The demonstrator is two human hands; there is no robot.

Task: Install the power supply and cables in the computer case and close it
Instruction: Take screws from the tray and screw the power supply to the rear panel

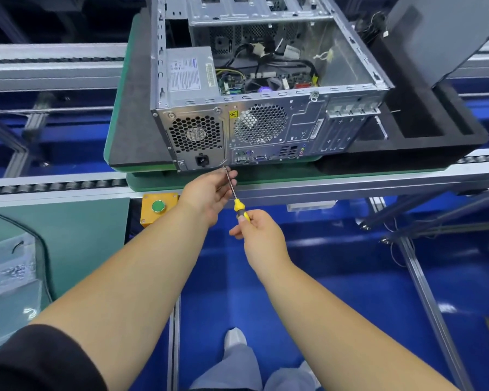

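Observation:
An open computer case (302, 119) lies on its side on a dark foam pad, rear panel facing me. The grey power supply (191, 71) sits inside at the left, its fan grille (196, 134) showing at the back. Loose cables (268, 60) lie over the motherboard. My right hand (261, 234) grips the yellow handle of a screwdriver (239, 206). The tip meets the lower right corner of the power supply's rear plate. My left hand (209, 191) pinches the metal shaft near the tip.
A grey side panel (441, 35) leans at the upper right beyond black foam (424, 131) with recesses. A yellow box with a green button (158, 206) sits under the conveyor rail. A plastic bag (9, 272) lies at the left. Blue floor below.

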